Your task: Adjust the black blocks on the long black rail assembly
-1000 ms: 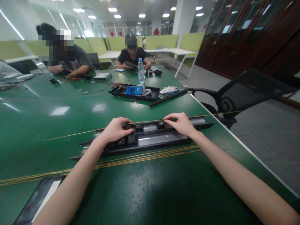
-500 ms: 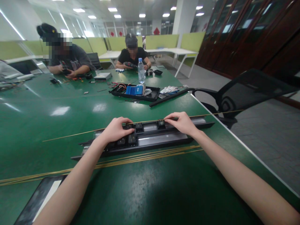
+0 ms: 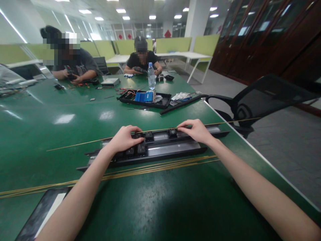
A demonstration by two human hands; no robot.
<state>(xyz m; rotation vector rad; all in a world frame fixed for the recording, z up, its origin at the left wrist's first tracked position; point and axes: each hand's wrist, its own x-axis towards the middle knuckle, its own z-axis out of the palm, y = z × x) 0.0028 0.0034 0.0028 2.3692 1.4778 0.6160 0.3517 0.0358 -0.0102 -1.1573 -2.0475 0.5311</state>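
A long thin brass-coloured rod [image 3: 160, 130] runs along the back of two black rails lying side by side. My right hand [image 3: 195, 130] pinches the rod between thumb and fingertips, just right of a small black block [image 3: 172, 133] in the far rail [image 3: 215, 129]. Closed around another black block [image 3: 137, 135], my left hand [image 3: 125, 139] has its thumb in front and its index finger behind, by the rod. Beside it, one more block [image 3: 149, 136] sits in the far rail. The near rail [image 3: 173, 149] holds several black blocks, partly hidden by my left hand.
Loose brass rods [image 3: 160, 166] lie in front of the rails. Farther back are a black tray [image 3: 160, 103] with blue parts, a water bottle [image 3: 151, 77], gloves [image 3: 181, 97] and a black strip [image 3: 184, 104]. Two people work across the green table; a chair [image 3: 265, 97] stands right.
My right hand has shifted very slightly to the right along the rod, and the rod's left end has moved a touch right. My left hand stays in place.
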